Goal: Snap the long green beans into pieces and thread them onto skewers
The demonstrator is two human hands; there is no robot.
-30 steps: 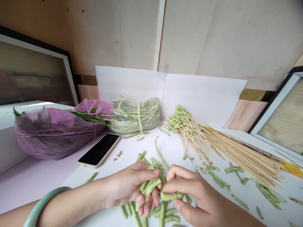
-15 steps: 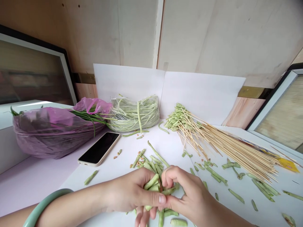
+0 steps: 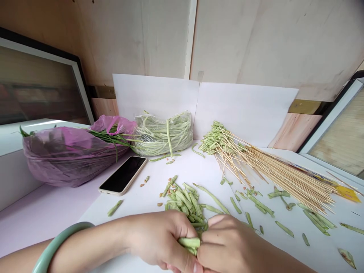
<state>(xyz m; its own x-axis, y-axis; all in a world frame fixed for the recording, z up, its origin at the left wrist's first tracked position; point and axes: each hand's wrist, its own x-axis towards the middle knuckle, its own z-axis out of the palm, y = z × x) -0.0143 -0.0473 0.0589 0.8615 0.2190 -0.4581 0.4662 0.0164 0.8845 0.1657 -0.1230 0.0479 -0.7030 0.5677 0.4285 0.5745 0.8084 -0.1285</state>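
Note:
Near the bottom edge, my left hand (image 3: pixel 163 237) is closed around a few cut green bean pieces (image 3: pixel 190 242), whose ends show between thumb and fingers. My right hand (image 3: pixel 227 240) presses against it from the right, its fingers curled in. Whatever those fingers hold is hidden. Just beyond both hands lies a heap of short green bean pieces (image 3: pixel 183 199) on white paper (image 3: pixel 142 206). A longer bean (image 3: pixel 212 197) stretches out to the right of the heap.
Behind the heap lie a phone (image 3: pixel 123 176), a purple bag (image 3: pixel 71 159) of greens and a clear bag (image 3: pixel 179 132) of long beans. At right, a bundle of wooden skewers (image 3: pixel 284 174) carries bean pieces (image 3: pixel 216 138) at one end. Loose bean scraps (image 3: pixel 284 229) surround it.
Both hands have come lower and closer to me, uncovering more of the heap. My right hand's fingers have curled in tighter against the left. The view has shifted slightly.

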